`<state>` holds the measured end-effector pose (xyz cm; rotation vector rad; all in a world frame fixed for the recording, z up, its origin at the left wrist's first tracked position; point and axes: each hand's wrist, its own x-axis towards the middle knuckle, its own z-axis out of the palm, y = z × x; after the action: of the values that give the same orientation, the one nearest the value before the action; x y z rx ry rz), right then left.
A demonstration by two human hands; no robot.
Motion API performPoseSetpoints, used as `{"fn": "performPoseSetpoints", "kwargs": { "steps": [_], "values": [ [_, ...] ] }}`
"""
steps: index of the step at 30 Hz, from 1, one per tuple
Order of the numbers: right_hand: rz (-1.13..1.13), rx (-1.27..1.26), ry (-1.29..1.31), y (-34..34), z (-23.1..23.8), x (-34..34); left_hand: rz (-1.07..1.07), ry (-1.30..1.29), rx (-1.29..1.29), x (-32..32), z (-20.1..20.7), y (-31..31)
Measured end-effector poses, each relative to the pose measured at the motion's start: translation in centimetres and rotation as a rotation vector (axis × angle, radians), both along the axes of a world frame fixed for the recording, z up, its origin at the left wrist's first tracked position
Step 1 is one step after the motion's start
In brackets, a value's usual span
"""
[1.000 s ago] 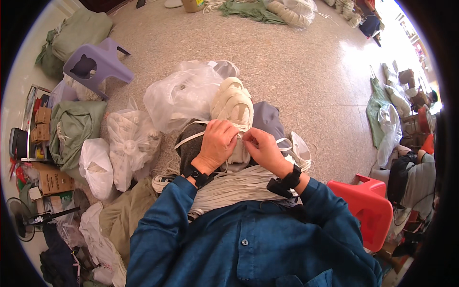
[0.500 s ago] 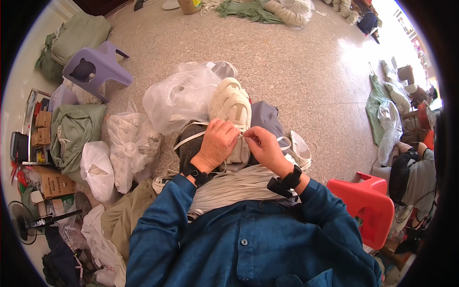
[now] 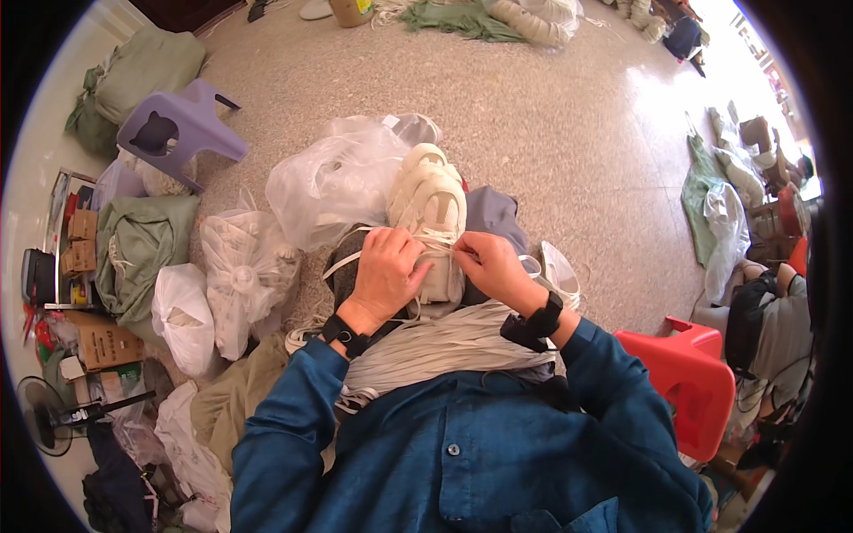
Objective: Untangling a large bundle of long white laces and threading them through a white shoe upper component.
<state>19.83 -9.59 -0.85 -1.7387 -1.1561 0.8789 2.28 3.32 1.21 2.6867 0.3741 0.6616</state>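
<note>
A cream lace-up shoe (image 3: pixel 429 191) stands in front of me, toe pointing away, several more cream shoe parts stacked at its far end. My left hand (image 3: pixel 384 277) is curled round the near left side of the shoe, thumb over the opening. At the right side of the eyelets, my right hand (image 3: pixel 494 271) pinches a flat cream shoelace (image 3: pixel 437 237) between thumb and fingertips. The lace's exact path under the fingers is hidden. Across my lap lies a thick bundle of pale laces (image 3: pixel 426 349).
Clear plastic bags (image 3: pixel 333 182) lie left of the shoe, with a tied bag (image 3: pixel 242 266) nearer. A purple stool (image 3: pixel 191 124) stands far left, a red stool (image 3: pixel 689 355) near right. A small fan (image 3: pixel 44 413) is at the left edge. Another person's legs (image 3: pixel 773 329) show at right.
My hands have parted: the left moved a little left and down, its thumb coming away from the fingertips. My right hand stays close to the eyelets.
</note>
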Motion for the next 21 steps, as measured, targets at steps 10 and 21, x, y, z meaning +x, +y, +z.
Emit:
{"fn": "performPoseSetpoints", "kwargs": {
  "steps": [10, 21],
  "values": [
    [0.042, 0.18, -0.48, 0.1, 0.3, -1.2, 0.061, 0.147, 0.088, -0.9, 1.0, 0.7],
    [0.007, 0.175, -0.431, 0.1, -1.0, -0.2, 0.665, 0.305, 0.085, -22.0, 5.3, 4.9]
  ]
}}
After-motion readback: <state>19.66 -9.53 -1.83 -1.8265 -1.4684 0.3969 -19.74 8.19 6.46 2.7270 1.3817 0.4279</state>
